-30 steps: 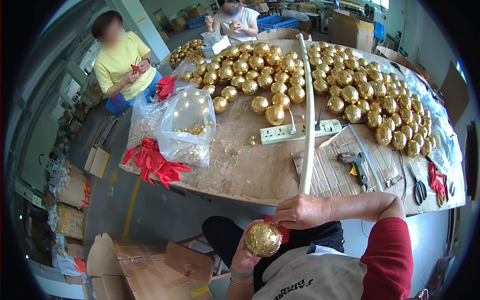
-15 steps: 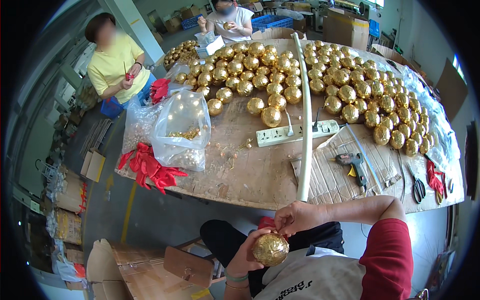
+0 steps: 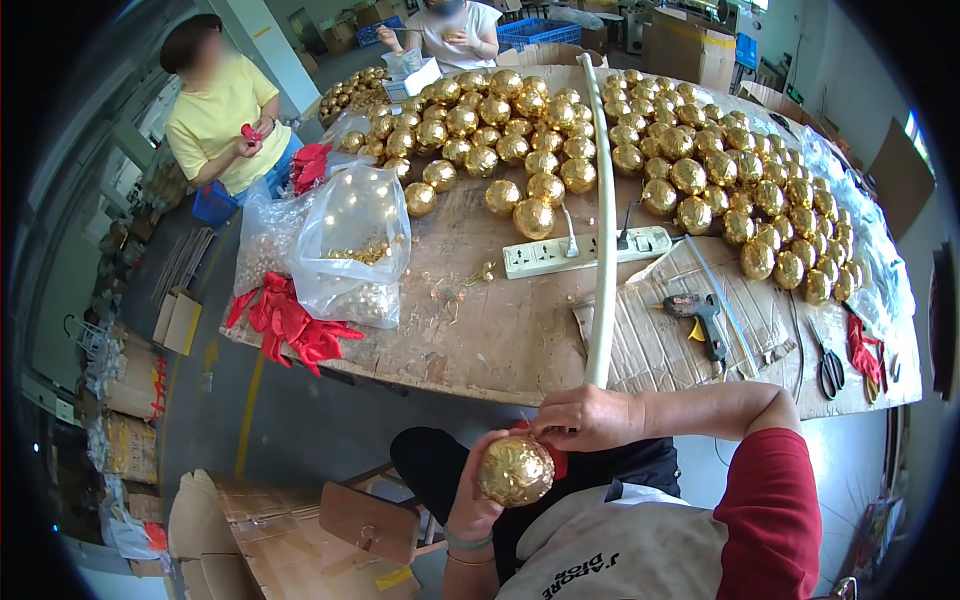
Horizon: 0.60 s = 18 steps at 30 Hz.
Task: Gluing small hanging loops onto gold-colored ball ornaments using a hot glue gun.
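In the head view, low in the middle of the frame, my left hand (image 3: 478,500) cups a gold foil ball (image 3: 515,470) from below, with the fingers closed around its underside. Compared with a second ago, the ball has moved a little to the right and nearer to my chest. My right hand (image 3: 590,417) was lying higher up before; now it has come down onto the top of the ball. From this I judge that the work at the top of the ball is in progress, not finished.

The right hand's fingers are bent and pinched together at the ball's top, where a small red piece (image 3: 553,458) shows beside them. I cannot tell exactly what they pinch. My right forearm, in a red sleeve, crosses the frame from the lower right, and the left wrist rises from the lower edge.

Above my hands lies the wooden worktop (image 3: 500,340). A long white tube (image 3: 603,230) runs up the middle. Right of it lies a glue gun (image 3: 700,315) on cardboard, and left of it a white power strip (image 3: 585,250). Many finished gold balls (image 3: 690,170) fill the upper part. A clear plastic bag (image 3: 350,245) and red ribbon bows (image 3: 290,325) are at the left.
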### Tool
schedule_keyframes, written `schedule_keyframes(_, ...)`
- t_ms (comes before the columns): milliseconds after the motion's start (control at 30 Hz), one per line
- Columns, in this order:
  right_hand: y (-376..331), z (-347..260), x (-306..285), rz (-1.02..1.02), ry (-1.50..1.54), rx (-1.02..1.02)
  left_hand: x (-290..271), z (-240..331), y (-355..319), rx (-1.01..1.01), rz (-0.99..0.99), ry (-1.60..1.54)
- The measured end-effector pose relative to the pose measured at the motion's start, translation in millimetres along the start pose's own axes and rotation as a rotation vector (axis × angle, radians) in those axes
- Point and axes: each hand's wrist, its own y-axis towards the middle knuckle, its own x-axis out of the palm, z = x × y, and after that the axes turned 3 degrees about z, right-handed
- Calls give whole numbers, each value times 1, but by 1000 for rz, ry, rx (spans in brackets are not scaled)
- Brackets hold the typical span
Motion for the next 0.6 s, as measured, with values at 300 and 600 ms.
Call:
schedule_keyframes(300, 26, 1, -12, 75, -172, -115, -1, 12, 13, 133, 33, 57)
schedule_keyframes(600, 59, -18, -55, 96, -253, -30, -3, 33, 49, 288, 237, 549)
